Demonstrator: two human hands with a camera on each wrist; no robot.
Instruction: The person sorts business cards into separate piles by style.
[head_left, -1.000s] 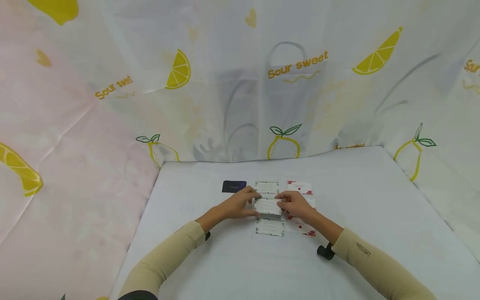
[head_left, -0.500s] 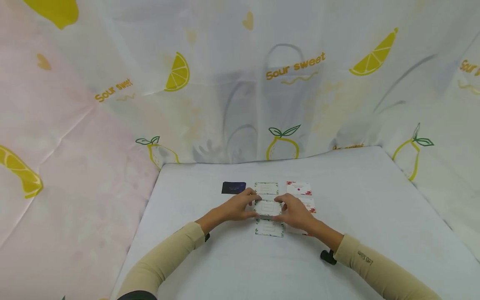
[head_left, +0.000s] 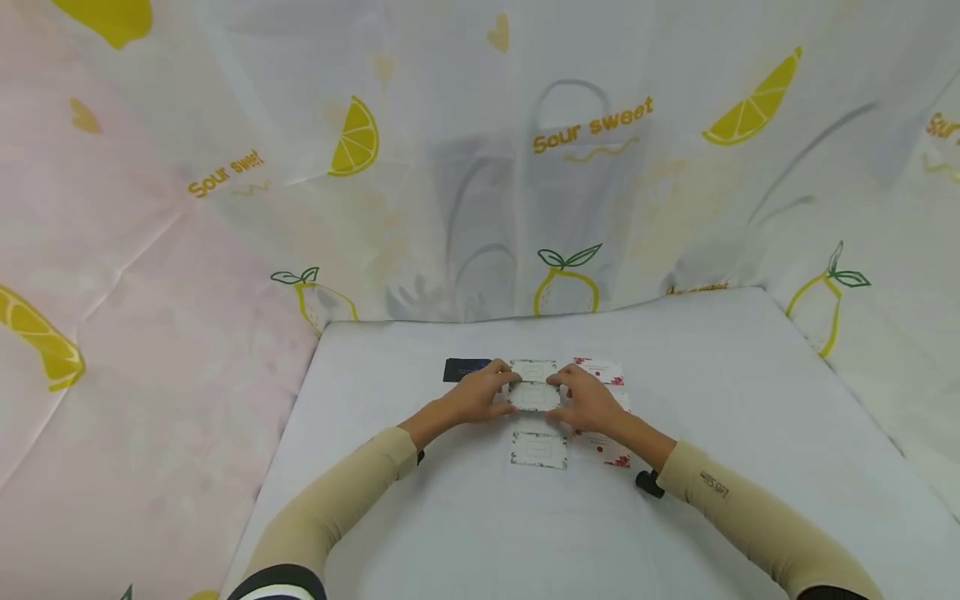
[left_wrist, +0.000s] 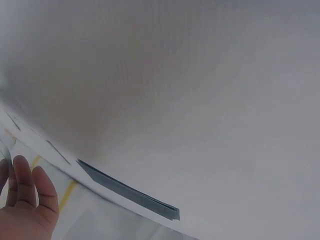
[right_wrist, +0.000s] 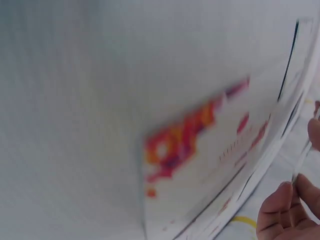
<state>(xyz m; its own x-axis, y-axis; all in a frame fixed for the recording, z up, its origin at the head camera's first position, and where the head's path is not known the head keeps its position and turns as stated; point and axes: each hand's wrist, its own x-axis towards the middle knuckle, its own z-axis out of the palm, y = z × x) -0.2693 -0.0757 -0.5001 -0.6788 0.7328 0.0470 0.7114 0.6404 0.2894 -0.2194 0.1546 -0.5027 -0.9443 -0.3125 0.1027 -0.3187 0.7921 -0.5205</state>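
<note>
Between my two hands is a white card with a green leafy border (head_left: 535, 397), held above the table. The left hand (head_left: 474, 395) grips its left side, fingertips at the far corner and thumb at the near one. On the right side my right hand (head_left: 592, 402) grips likewise; the right wrist view shows its fingertips pinching a thin pale edge (right_wrist: 301, 162). A matching leafy card (head_left: 533, 367) lies just beyond, and another leafy card (head_left: 538, 451) lies nearer me. Whether the held piece is one card or a stack cannot be told now.
Cards with red flower corners lie right of the leafy column, a far one (head_left: 600, 371) and a near one (head_left: 617, 457), partly behind my right hand. A dark blue stack of cards (head_left: 461, 369) sits at the left. A lemon-print curtain (head_left: 450, 208) rises behind the white table (head_left: 450, 517).
The right hand has shifted from pinching the right edge to gripping both right corners. Both hands have then carried the held leafy card away from me, uncovering table before the near leafy card.
</note>
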